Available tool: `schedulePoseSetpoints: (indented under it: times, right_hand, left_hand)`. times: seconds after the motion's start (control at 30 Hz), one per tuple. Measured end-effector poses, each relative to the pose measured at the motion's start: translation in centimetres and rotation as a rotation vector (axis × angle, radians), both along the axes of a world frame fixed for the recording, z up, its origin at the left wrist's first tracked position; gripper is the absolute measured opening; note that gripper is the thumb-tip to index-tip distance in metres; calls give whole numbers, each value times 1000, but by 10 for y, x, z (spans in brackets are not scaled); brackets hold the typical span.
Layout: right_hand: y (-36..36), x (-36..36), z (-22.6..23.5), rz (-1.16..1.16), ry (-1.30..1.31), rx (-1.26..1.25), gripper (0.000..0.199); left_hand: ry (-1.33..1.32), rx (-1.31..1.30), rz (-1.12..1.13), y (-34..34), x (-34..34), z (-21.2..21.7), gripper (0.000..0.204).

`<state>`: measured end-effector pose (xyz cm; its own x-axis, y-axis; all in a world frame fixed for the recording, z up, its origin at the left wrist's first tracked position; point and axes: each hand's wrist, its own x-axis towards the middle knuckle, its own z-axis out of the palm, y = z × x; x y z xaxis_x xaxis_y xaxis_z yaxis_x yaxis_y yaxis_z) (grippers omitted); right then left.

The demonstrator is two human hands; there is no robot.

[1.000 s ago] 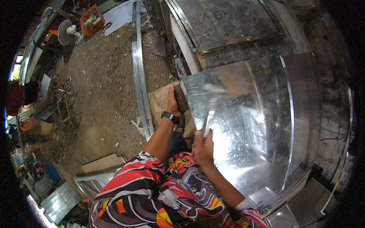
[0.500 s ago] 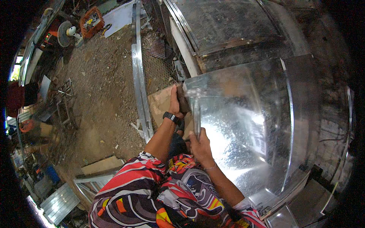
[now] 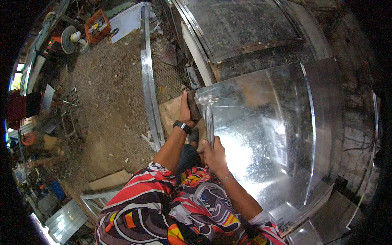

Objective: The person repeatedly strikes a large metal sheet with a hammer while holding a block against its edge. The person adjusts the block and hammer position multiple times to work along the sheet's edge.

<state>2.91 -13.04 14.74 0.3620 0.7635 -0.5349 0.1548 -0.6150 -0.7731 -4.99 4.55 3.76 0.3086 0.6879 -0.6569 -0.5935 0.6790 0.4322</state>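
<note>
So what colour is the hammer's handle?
The hammer's handle is silvery grey; the head view shows it best.

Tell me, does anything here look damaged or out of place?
A little: pale scraps lie loose on the stony ground beside the long metal strip, like untidied litter. The shiny metal sheet under the hammer looks blotchy, but reflections make damage hard to judge. No spill is visible.

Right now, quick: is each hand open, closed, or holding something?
Left hand: against the dark block; whether it grips it can't be told.
Right hand: closed, holding the hammer.
</note>
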Motion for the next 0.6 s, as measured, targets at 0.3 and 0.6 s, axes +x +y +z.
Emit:
schedulePoseSetpoints:
  times: [0.3, 0.6]
  right_hand:
    - [23, 0, 37, -284, -13, 214, 28]
    - [23, 7, 28, -131, 2, -2, 34]
  left_hand:
    - [178, 96, -139, 2, 4, 50, 72]
    - [118, -19, -85, -6, -1, 42, 65]
